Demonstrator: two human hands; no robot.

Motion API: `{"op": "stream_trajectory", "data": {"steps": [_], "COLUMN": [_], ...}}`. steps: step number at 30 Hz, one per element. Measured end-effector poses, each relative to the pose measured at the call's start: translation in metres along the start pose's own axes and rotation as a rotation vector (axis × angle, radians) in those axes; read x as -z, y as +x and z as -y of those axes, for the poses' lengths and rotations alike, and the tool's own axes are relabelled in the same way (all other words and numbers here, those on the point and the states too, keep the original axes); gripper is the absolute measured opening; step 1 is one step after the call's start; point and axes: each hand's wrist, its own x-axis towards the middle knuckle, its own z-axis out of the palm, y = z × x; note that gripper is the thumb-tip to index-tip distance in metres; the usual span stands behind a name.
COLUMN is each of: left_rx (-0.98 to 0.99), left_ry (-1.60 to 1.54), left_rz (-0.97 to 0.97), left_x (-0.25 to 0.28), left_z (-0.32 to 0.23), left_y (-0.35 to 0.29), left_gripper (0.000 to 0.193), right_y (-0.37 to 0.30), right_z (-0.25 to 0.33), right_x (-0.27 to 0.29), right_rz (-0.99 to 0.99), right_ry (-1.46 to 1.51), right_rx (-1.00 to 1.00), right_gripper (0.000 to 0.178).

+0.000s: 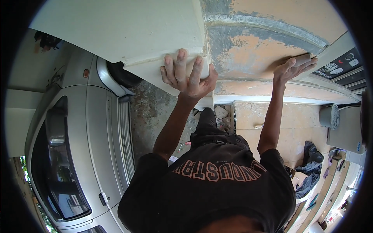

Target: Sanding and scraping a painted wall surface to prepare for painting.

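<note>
My left hand rests on the corner of a white pillar. Its fingers are spread over the moulding, the thumb lies near the edge, and no loose thing shows in it. At arm's length to the right, my right hand presses a grey-brown sheet of sandpaper to the wall; the sheet looks curved, and its underside is hidden. Patches of peach paint and grey filler cover this wall, and a raised curved band crosses it above my right hand.
A silver van stands close on my left. On the right are a window with stickers, a grey bucket, a white appliance and black plastic bags. Rubble lies by a tiled floor.
</note>
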Motion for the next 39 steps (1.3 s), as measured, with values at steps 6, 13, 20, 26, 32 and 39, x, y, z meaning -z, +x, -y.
{"op": "stream_trajectory", "data": {"steps": [6, 13, 20, 26, 32, 39], "left_rx": [-0.015, -0.047, -0.032, -0.034, -0.033, -0.060], "left_ry": [0.014, 0.044, 0.049, 0.050, 0.100, 0.088], "left_rz": [0.030, 0.046, 0.040, 0.066, 0.129, 0.117], "left_x": [0.001, 0.002, 0.004, 0.004, 0.010, 0.009], "left_z": [-0.002, 0.000, 0.001, -0.005, -0.006, -0.008], "left_y": [0.002, 0.004, 0.004, 0.009, 0.005, 0.013], "left_gripper": [0.051, 0.057, 0.057, 0.058, 0.063, 0.064], "right_y": [-0.021, -0.154, -0.058, 0.020, -0.085, -0.196], "right_z": [0.090, 0.012, -0.021, 0.054, 0.090, -0.024], "right_x": [-0.039, -0.031, -0.011, -0.023, -0.037, 0.000], "right_rz": [-0.002, 0.528, 0.047, -0.187, 0.334, 0.863], "right_ry": [0.088, -0.144, -0.039, -0.019, 0.063, -0.219], "right_rx": [0.282, 0.307, -0.164, -0.079, 0.269, 0.065], "right_gripper": [0.062, 0.043, 0.079, 0.072, 0.047, 0.042]}}
